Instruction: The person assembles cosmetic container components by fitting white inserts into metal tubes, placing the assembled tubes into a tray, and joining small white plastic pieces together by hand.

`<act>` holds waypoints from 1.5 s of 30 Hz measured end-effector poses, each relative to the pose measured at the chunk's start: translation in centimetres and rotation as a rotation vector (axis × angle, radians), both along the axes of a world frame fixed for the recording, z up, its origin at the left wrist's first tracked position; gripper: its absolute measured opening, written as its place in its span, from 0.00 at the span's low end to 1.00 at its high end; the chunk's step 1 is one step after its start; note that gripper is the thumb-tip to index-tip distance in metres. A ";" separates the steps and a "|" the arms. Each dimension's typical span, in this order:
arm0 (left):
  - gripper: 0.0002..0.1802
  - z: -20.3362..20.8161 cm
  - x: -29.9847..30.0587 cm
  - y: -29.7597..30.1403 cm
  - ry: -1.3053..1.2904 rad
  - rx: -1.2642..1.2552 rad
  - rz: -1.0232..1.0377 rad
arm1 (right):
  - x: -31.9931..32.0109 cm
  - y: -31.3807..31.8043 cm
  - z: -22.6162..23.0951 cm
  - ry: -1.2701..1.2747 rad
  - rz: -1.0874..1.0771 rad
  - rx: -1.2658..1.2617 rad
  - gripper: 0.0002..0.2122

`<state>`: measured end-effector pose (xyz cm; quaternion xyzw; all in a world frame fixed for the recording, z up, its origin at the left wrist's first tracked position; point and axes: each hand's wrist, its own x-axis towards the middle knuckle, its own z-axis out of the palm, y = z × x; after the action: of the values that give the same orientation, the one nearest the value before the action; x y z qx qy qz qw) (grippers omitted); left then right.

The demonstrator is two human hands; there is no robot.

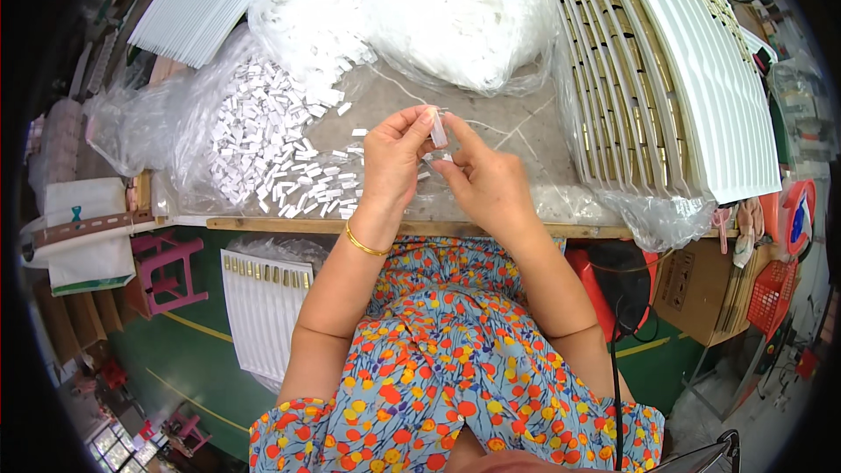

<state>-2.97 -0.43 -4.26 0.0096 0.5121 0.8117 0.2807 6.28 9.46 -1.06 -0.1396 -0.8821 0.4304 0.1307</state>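
Above the near part of the table, both my hands meet over a small translucent white plastic piece (439, 130). My left hand (392, 158) pinches it between thumb and forefinger, and a thin pin-like end shows at its top. My right hand (492, 182) is curled close on the other side, forefinger beside the piece and thumb below. Something small and pale by the right thumb is too small to make out. To the left of my hands lies a spread heap of small white rectangular plastic pieces (263, 136), the nearest of them by my left wrist.
Large clear bags of white pieces (455, 13) fill the table's back. At the right stand rows of white strips with brass-coloured parts (622, 70); more white strips (206, 0) lie back left. A wooden edge (263, 224) borders the table. Below are a pink stool (169, 271) and a cardboard box (701, 285).
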 end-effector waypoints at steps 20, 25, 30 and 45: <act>0.11 -0.4 0.0 -2.4 -0.094 -0.128 -0.037 | -6.9 7.8 -0.2 0.227 0.021 0.330 0.06; 0.11 -1.0 0.1 -2.8 -0.154 -0.094 0.034 | -11.6 9.8 -2.1 -0.021 0.218 0.959 0.03; 0.11 -1.1 0.1 -3.2 -0.133 -0.054 0.018 | -11.8 9.3 -3.0 0.032 0.253 1.039 0.03; 0.13 0.4 0.5 -2.2 -0.095 -0.039 -0.016 | -3.3 4.8 -1.1 -0.041 0.060 -0.692 0.15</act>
<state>-2.48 -2.62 -3.86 -0.0302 0.5137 0.7989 0.3113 2.95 14.28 -2.18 -0.1581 -0.6901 0.7047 0.0453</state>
